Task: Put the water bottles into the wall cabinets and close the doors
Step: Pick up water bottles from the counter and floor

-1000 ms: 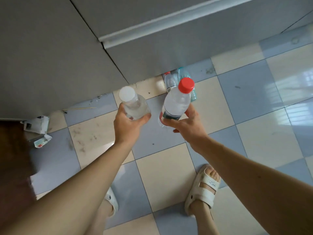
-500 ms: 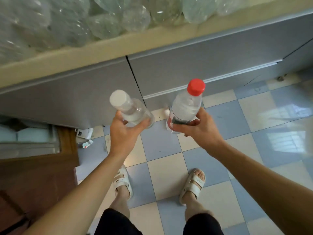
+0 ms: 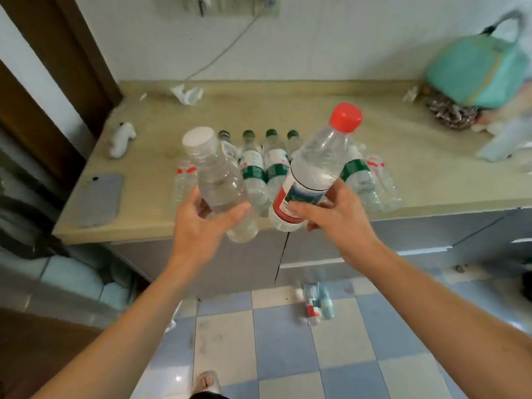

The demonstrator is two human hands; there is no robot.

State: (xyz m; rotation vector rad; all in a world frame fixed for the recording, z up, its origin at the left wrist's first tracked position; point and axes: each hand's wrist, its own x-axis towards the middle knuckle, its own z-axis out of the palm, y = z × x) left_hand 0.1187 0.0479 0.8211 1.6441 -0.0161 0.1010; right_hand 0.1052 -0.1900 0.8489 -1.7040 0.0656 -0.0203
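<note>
Your left hand [image 3: 198,226] grips a clear plastic bottle with a white cap [image 3: 218,185] around its lower body, thumb on the near side and fingers curled behind it, so the bottle rises out of your palm and leans away from you, its cap up over the beige countertop [image 3: 144,180]. Your right hand [image 3: 336,220] grasps a clear plastic bottle with a red cap and red-and-white label [image 3: 313,171] low on its label band; most of that bottle stands above your fingers, tilted to the right, its base just in front of the countertop's near edge. The two held bottles sit close together, their bases nearly touching. On the countertop behind them stands a cluster of clear green-labelled bottles [image 3: 267,168]. A grey phone [image 3: 99,200] lies flat on the countertop's left end, and a teal bag [image 3: 475,73] sits at its far right. Below the countertop, two more bottles [image 3: 316,303] lie on the checkered floor by the grey cabinet doors [image 3: 230,266].
</note>
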